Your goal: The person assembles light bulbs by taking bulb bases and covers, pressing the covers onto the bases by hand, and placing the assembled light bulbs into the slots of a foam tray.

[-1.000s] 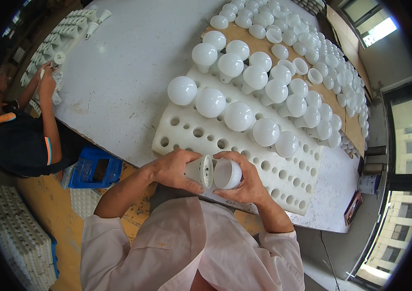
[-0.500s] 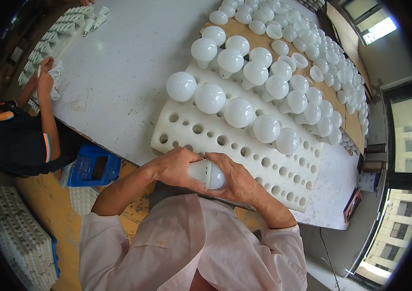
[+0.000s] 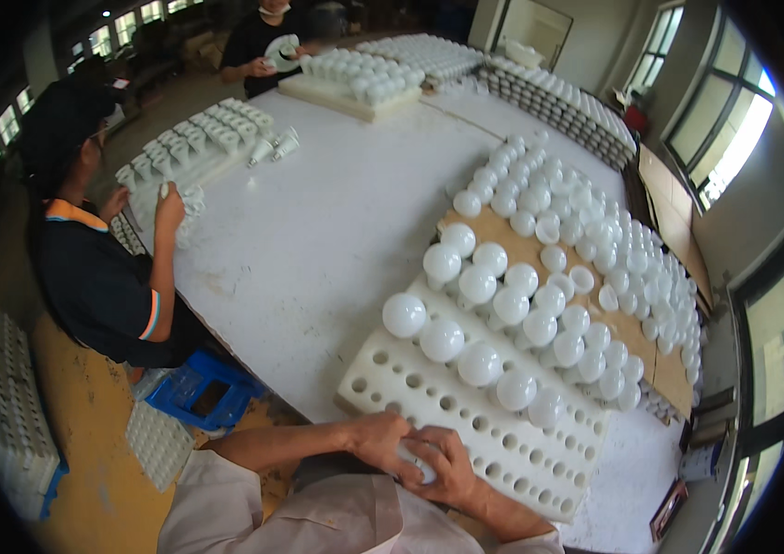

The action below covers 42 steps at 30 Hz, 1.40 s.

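"What did the foam tray (image 3: 397, 388) hold?"

"White round bulbs (image 3: 480, 364) stood in its far holes, several rows of them; the nearest row had five. The holes on its near side were bare."

"And beyond that?"

"White domes (image 3: 549, 258) crowded a brown board (image 3: 503, 231) to the far right, some with their hollow side showing. At the far edge of the table, a pale slab (image 3: 337, 100) carried more white bulbs. On the far left stood rows of white, cone-shaped lamp bodies (image 3: 198, 138)."

"Where was the bulb (image 3: 417, 460) being handled?"

"Between the person's two hands, just off the tray's near edge, partly covered by them."

"How were the hands set?"

"The left hand (image 3: 381, 440) came in from the left, its fingers clamped on the bulb, tips hidden. The right hand (image 3: 445, 471) curled over it from the right, fingers bent and gripping. Both wrists turned inward, and the hands touched."
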{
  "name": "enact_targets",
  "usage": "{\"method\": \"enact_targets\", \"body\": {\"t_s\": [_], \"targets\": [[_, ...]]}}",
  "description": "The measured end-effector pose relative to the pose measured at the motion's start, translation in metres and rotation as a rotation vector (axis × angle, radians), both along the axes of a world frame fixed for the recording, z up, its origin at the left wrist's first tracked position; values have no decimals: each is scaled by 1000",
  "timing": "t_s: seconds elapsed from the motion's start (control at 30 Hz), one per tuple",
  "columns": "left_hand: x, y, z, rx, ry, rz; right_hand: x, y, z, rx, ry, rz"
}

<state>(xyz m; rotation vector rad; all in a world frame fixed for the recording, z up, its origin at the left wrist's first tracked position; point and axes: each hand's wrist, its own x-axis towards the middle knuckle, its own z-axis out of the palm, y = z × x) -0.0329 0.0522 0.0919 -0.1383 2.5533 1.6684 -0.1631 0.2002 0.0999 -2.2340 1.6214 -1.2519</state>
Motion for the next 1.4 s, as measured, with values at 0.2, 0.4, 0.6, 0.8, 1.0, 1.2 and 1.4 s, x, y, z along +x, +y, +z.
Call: {"method": "enact_targets", "body": {"t_s": [0.2, 0.4, 0.6, 0.8, 1.0, 1.2, 1.4], "targets": [[1, 20, 35, -24, 24, -17, 8, 16, -6, -247, -25, 106], [2, 35, 25, -135, -145, -71, 3, 37, -6, -20, -40, 75], [-2, 41, 10, -36, -37, -136, 7, 39, -14, -152, 1, 57], [-6, 18, 18, 217, -62, 10, -7, 22, 5, 64, -325, -94], [-6, 13, -8, 300, 137, 224, -68, 106, 9, -128, -507, -633], [7, -1, -33, 290, 350, 593, -153, 133, 34, -69, 113, -1097], [40, -24, -45, -107, 564, 1019, -152, 107, 25, 261, 83, -827]]}}
